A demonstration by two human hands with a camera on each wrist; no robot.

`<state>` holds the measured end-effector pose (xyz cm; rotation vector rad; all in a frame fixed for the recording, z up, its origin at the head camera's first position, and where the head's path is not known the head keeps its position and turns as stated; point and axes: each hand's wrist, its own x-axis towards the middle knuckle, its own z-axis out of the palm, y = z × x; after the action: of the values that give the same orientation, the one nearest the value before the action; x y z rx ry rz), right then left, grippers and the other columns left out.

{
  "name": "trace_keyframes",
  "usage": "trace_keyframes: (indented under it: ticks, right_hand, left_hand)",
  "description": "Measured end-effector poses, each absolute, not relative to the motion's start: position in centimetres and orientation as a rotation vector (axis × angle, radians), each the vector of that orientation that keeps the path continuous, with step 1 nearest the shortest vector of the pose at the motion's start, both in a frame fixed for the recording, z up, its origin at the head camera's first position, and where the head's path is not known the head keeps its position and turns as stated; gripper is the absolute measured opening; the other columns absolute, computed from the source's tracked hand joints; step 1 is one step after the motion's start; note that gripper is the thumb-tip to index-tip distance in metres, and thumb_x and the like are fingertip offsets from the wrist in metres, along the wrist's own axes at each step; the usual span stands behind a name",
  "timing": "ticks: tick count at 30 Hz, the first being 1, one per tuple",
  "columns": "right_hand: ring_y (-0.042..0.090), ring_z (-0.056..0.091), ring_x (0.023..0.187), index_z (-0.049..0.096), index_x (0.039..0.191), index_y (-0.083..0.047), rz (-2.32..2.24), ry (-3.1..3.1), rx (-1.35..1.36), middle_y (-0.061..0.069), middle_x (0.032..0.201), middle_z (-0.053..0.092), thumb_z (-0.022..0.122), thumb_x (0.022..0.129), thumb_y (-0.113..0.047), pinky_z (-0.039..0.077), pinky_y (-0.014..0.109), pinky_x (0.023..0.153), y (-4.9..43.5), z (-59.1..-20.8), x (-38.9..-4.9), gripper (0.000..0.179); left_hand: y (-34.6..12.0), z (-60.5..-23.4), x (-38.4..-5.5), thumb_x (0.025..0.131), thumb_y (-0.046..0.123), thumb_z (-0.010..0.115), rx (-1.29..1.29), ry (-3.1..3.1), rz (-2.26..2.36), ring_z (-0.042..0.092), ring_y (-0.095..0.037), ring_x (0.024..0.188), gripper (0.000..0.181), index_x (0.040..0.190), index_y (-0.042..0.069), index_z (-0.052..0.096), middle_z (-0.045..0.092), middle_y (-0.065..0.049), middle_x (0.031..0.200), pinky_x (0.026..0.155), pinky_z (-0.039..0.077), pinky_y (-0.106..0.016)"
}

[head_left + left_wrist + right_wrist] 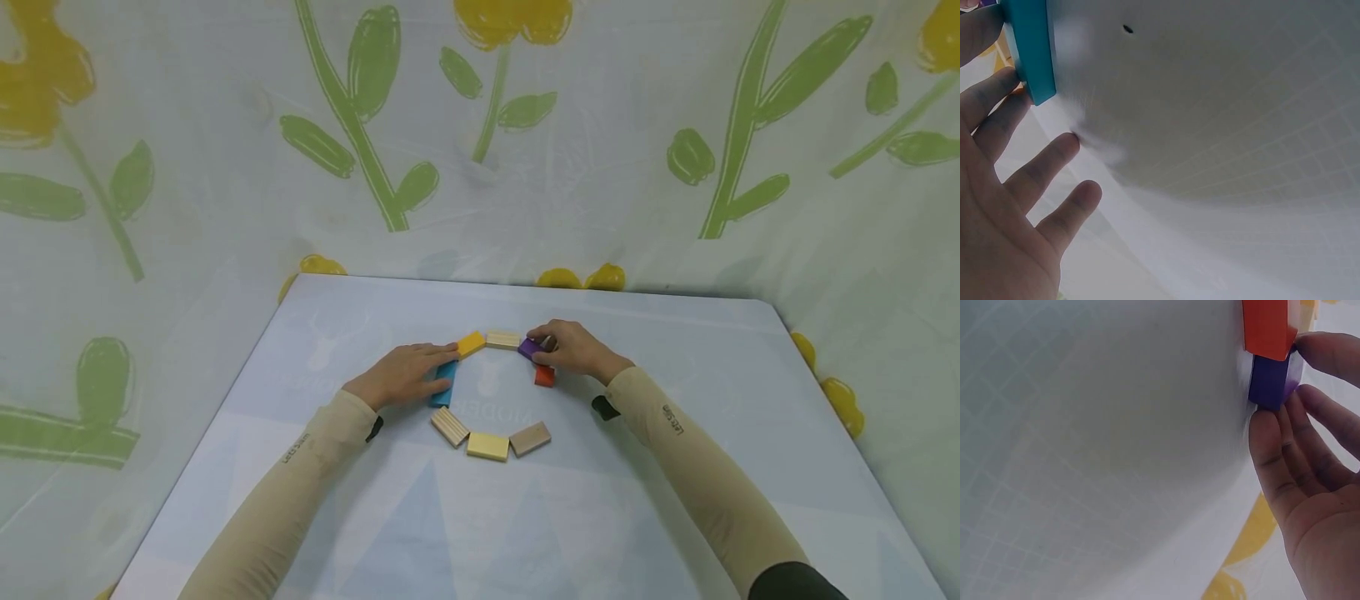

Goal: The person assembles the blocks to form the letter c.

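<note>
Wooden blocks lie in a ring on the table. With its fingers mostly straight, my left hand touches the blue block on the ring's left side, its fingertips reaching the orange-yellow block. In the left wrist view the other fingers are spread beside the blue block. My right hand pinches the purple block between thumb and fingers at the upper right. Against that purple block sits the red-orange block. A plain wood block lies between the orange-yellow and purple ones.
Along the ring's near side are a grooved wood block, a pale yellow block and a brownish wood block. The white table meets a flower-printed curtain at its far edge.
</note>
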<state>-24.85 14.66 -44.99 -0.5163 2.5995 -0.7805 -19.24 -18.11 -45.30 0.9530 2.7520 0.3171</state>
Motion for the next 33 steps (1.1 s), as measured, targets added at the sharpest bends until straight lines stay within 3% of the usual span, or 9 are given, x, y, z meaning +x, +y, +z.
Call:
trace_keyframes:
  ticks: [21,33]
  right_hand:
    - [0.019,0.062,0.100,0.070,0.129,-0.014,-0.865,2.754,-0.766,0.002,0.112,0.065,0.073,0.096,-0.019,0.057,0.037,0.086,16.9,-45.0,-21.8,0.034]
    - [0.019,0.060,0.093,0.074,0.122,-0.008,-0.644,2.823,-1.003,0.005,0.109,0.062,0.078,0.091,-0.019,0.055,0.033,0.081,16.4,-45.5,-19.7,0.032]
  left_hand:
    - [-18.1,-45.2,-19.1,0.104,0.038,0.057,0.946,2.744,0.327,0.040,-0.030,0.144,0.059,0.155,0.009,0.043,0.037,-0.004,0.161,0.118,0.033,-0.048]
    - [-18.1,-45.3,-19.1,0.104,0.038,0.057,0.927,2.744,0.324,0.039,-0.029,0.145,0.060,0.155,0.011,0.042,0.036,-0.004,0.162,0.118,0.032,-0.048]
